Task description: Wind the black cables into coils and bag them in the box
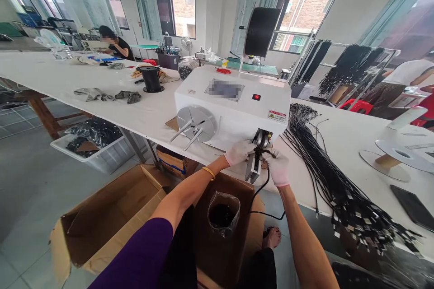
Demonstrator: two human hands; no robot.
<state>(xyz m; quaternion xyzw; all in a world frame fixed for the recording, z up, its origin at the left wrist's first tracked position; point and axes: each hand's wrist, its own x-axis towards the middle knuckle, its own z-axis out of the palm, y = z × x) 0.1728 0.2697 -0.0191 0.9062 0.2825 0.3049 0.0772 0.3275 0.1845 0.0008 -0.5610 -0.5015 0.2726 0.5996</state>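
A white bench-top machine (pixel 237 122) stands in front of me, with a disc with prongs (pixel 196 123) on its front. Both my hands wear white gloves and meet at the small opening on its lower right. My left hand (pixel 240 152) is closed on the left end of a folded black cable (pixel 265 184) at the metal guide (pixel 253 169). From the right side, my right hand (pixel 278 168) pinches the same cable, whose loose part hangs down below. The fingertips are partly hidden by the cable and the guide.
A big black reel (pixel 261 31) stands above the machine. Many black cables (pixel 325 180) with connectors lie to the right, near an empty white spool (pixel 395 156). Open cardboard boxes (pixel 111 216) stand below the table edge. Co-workers (pixel 117 45) are in the background.
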